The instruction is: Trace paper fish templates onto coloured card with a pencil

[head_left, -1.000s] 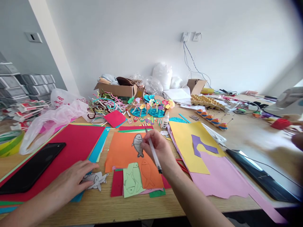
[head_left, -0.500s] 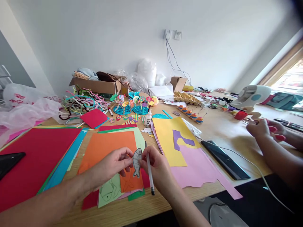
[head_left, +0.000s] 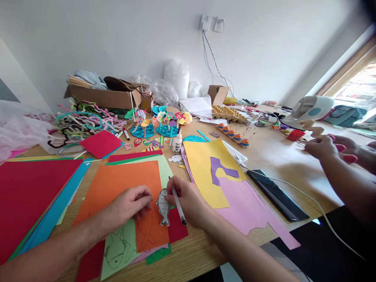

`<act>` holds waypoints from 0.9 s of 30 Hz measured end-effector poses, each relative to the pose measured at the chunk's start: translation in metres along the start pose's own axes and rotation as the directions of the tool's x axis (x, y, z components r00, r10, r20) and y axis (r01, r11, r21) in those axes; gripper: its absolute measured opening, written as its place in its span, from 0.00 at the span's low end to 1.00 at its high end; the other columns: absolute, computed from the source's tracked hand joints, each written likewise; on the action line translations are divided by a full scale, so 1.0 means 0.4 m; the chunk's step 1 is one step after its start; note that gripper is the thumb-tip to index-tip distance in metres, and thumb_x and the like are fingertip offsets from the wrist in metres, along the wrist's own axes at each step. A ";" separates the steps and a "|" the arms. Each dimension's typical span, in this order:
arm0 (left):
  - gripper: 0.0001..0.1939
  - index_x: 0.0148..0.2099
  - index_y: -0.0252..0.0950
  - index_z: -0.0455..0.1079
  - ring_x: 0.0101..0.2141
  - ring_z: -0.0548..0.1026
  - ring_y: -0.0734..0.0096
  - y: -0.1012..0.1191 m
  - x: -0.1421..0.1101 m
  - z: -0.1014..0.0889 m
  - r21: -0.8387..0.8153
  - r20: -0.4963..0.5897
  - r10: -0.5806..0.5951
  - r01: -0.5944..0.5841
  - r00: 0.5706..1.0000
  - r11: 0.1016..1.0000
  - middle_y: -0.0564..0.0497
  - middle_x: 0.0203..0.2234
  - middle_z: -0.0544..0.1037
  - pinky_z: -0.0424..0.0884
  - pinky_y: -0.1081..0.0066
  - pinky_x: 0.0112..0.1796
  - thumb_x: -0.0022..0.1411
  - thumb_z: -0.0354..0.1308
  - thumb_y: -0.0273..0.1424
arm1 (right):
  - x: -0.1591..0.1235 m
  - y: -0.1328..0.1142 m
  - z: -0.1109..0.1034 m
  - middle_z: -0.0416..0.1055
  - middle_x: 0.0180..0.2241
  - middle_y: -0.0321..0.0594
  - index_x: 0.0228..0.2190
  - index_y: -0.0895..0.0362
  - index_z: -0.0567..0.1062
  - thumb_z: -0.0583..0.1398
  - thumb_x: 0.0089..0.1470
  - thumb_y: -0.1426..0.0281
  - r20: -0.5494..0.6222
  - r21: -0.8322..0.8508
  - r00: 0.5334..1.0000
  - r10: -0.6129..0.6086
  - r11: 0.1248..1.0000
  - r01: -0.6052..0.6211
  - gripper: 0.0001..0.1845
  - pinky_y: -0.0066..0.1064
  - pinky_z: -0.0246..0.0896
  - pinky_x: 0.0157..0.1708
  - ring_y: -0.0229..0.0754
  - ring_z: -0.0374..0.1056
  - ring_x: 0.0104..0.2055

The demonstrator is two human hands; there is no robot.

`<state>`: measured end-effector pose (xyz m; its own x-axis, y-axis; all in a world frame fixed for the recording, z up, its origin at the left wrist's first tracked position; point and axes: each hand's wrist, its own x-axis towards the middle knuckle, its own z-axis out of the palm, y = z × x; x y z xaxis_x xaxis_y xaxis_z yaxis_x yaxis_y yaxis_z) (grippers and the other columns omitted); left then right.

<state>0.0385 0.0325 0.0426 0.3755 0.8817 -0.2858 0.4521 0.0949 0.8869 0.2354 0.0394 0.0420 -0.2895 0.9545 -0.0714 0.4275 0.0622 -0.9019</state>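
My right hand (head_left: pixel 188 199) pinches a grey paper fish cutout (head_left: pixel 163 209) between thumb and finger. A pen (head_left: pixel 178 205) with a clear barrel and black end is also held across the same fingers. Just left of the fish, my left hand (head_left: pixel 133 205) hovers with loosely bent fingers, holding nothing. Under both hands lies a large orange sheet (head_left: pixel 129 174), with a fish outline drawn near its lower edge. A light green sheet (head_left: pixel 116 256) bearing drawn fish pokes out below it, beside a scrap of darker green paper (head_left: pixel 158 254).
Red sheets (head_left: pixel 35 196) are stacked at left; yellow paper (head_left: pixel 202 156) and pink paper (head_left: pixel 241 207) lie at right. A glue bottle (head_left: pixel 177 143), fish decorations on blue bases (head_left: pixel 143 131) and a black tablet (head_left: pixel 277 196) stand or lie around. Another person's hands (head_left: pixel 326 150) work at far right.
My left hand has let go of the paper fish and drawn away to the left. The fish stays in my right hand with the pen. The whole view has shifted slightly.
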 end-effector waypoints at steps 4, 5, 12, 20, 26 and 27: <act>0.12 0.32 0.37 0.68 0.29 0.73 0.64 -0.041 -0.021 -0.033 0.461 -0.025 0.244 -0.205 0.969 0.863 0.51 0.26 0.74 0.68 0.68 0.32 0.61 0.45 0.34 | 0.010 -0.009 -0.006 0.60 0.19 0.26 0.25 0.55 0.65 0.60 0.45 0.83 0.030 -0.104 0.998 0.055 0.993 -0.051 0.12 0.22 0.50 0.21 0.32 0.57 0.22; 0.13 0.34 0.37 0.69 0.31 0.74 0.64 -0.052 -0.029 -0.035 0.507 0.002 0.301 -0.260 0.954 0.822 0.50 0.29 0.75 0.68 0.68 0.33 0.62 0.44 0.32 | 0.011 -0.011 -0.004 0.60 0.19 0.26 0.25 0.55 0.65 0.60 0.45 0.83 0.036 -0.121 0.998 0.057 0.991 -0.052 0.12 0.21 0.50 0.21 0.32 0.58 0.22; 0.19 0.43 0.36 0.72 0.40 0.75 0.65 -0.103 -0.060 -0.019 0.633 0.150 0.540 -0.500 0.828 0.591 0.47 0.38 0.77 0.71 0.71 0.40 0.64 0.40 0.20 | 0.033 -0.006 0.028 0.62 0.20 0.28 0.25 0.55 0.67 0.61 0.44 0.83 0.014 -0.211 1.000 0.022 0.977 -0.019 0.12 0.22 0.49 0.24 0.33 0.58 0.24; 0.24 0.49 0.35 0.72 0.41 0.74 0.62 -0.091 -0.068 -0.020 0.687 0.220 0.495 -0.494 0.841 0.534 0.45 0.41 0.77 0.71 0.68 0.43 0.60 0.40 0.16 | 0.056 0.002 0.038 0.64 0.22 0.29 0.26 0.55 0.69 0.60 0.44 0.83 -0.003 -0.271 1.000 -0.024 0.962 0.022 0.11 0.22 0.48 0.24 0.34 0.59 0.24; 0.25 0.56 0.40 0.69 0.39 0.73 0.61 -0.045 -0.042 -0.032 0.678 0.310 0.351 -0.465 0.883 0.569 0.47 0.40 0.75 0.70 0.67 0.40 0.63 0.41 0.18 | 0.060 0.006 0.045 0.64 0.22 0.30 0.27 0.55 0.69 0.60 0.44 0.81 -0.012 -0.286 0.998 -0.054 0.957 0.049 0.10 0.23 0.46 0.23 0.35 0.58 0.25; 0.25 0.56 0.41 0.69 0.39 0.72 0.61 -0.038 -0.036 -0.031 0.693 0.318 0.334 -0.458 0.887 0.556 0.48 0.38 0.75 0.69 0.67 0.39 0.64 0.41 0.19 | 0.060 0.007 0.045 0.64 0.21 0.30 0.27 0.55 0.68 0.60 0.43 0.81 -0.014 -0.285 0.998 -0.053 0.957 0.047 0.10 0.23 0.47 0.23 0.35 0.58 0.25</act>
<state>0.0161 0.0240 0.0376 0.7418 0.6667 -0.0725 0.6402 -0.6718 0.3727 0.2140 0.0570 0.0302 -0.2997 0.9539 -0.0175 0.6396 0.1873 -0.7455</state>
